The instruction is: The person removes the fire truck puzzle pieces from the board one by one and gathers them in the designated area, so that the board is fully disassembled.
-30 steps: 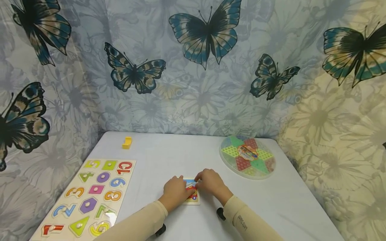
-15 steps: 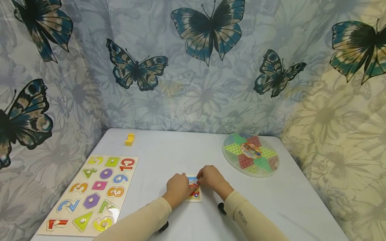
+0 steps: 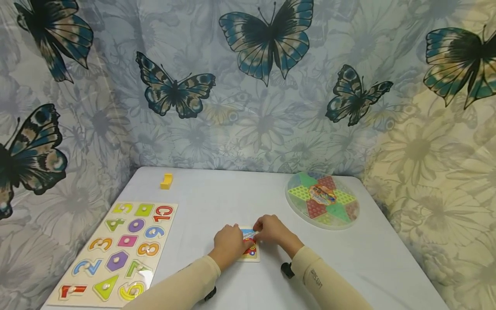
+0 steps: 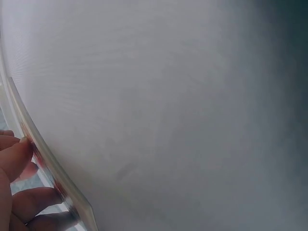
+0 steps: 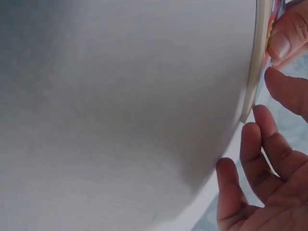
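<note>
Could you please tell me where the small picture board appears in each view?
Head: low centre, the picture board lies flat, partly covered by the left hand.
Left wrist: lower left, the picture board slants edge-on.
Right wrist: upper right, the picture board stands nearly vertical in the image, edge-on.
Shared landmark: the white table.

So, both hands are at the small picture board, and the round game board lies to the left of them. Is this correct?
Not quite: the left hand and right hand are at the small picture board, but the round game board lies to their right, as the head view shows.
</note>
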`<state>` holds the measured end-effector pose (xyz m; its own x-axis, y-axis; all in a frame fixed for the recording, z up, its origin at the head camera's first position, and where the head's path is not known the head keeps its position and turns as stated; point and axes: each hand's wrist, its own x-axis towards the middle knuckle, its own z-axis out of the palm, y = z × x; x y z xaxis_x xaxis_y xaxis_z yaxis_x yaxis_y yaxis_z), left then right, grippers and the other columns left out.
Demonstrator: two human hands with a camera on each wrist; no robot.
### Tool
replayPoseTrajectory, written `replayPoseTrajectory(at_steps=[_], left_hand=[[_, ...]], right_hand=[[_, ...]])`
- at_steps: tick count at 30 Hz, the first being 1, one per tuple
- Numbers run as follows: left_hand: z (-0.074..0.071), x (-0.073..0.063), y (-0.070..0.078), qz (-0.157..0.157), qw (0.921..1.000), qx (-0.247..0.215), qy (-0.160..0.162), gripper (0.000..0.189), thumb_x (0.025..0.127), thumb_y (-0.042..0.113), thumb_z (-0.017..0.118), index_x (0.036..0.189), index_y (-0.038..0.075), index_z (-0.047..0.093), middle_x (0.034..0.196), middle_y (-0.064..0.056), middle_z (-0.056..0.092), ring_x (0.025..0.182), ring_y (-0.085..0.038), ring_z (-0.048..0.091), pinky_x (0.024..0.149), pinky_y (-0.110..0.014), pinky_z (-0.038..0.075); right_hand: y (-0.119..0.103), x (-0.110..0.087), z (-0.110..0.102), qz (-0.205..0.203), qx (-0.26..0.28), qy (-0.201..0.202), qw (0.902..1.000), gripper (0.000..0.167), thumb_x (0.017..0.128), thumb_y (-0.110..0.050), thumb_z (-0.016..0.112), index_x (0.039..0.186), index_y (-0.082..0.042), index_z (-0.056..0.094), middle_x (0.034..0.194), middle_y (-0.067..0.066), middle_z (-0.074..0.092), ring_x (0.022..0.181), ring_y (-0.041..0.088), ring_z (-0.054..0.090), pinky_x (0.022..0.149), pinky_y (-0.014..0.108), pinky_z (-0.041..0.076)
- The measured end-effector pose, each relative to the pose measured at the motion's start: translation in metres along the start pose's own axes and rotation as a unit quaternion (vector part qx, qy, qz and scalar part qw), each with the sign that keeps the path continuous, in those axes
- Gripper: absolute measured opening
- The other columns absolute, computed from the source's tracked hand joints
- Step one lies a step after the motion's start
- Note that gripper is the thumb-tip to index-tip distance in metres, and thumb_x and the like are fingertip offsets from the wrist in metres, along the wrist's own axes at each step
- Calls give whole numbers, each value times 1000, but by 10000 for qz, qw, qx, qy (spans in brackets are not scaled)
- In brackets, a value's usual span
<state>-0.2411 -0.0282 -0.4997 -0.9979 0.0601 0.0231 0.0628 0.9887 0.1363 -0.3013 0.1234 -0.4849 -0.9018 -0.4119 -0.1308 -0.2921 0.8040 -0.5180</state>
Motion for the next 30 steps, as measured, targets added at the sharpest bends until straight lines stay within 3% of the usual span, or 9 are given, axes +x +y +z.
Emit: replayPoseTrajectory(at_steps=[6, 14, 18, 23, 30], left_hand=[[-2, -1, 1, -27, 10000, 24, -31, 79, 78, 65, 69, 118, -3, 69, 106, -16, 70, 97, -29, 65, 67, -41, 56], [-1, -1, 1, 15, 9999, 164, -4, 75, 80, 65, 67, 115, 0, 71, 116, -14, 68, 104, -29, 65, 67, -41, 56], [-1, -1, 1, 41, 9998, 211, -16, 75, 80, 66, 66, 114, 0, 72, 117, -13, 68, 107, -29, 64, 68, -41, 56], [-3, -2, 1, 36, 9998, 188, -21, 72, 80, 65, 67, 111, 0, 73, 120, -12, 68, 109, -30, 63, 70, -42, 56], [-2, -2, 1, 67, 9997, 219, 8, 72, 80, 65, 67, 111, 0, 73, 121, -11, 67, 113, -30, 62, 73, -43, 56]], right_hand=[[-3, -2, -2, 84, 172, -61, 9998, 25, 72, -12, 86, 87, -8, 66, 77, -2, 58, 69, 14, 53, 64, 29, 47], [2, 0, -1, 0, -19, 33, 10000, 30, 71, -14, 87, 95, -6, 71, 81, -2, 61, 77, 15, 54, 74, 33, 49], [5, 0, -1, -176, -136, 110, 9997, 29, 70, -16, 88, 94, -7, 76, 84, -3, 68, 80, 13, 57, 80, 36, 50], [4, -1, -2, -540, -266, 74, 9982, 17, 71, -15, 87, 84, -11, 77, 77, -7, 66, 77, 12, 57, 76, 35, 49], [7, 2, -3, -657, -495, 21, 9966, 20, 74, -17, 86, 90, -11, 75, 79, -8, 62, 75, 12, 54, 76, 35, 48]])
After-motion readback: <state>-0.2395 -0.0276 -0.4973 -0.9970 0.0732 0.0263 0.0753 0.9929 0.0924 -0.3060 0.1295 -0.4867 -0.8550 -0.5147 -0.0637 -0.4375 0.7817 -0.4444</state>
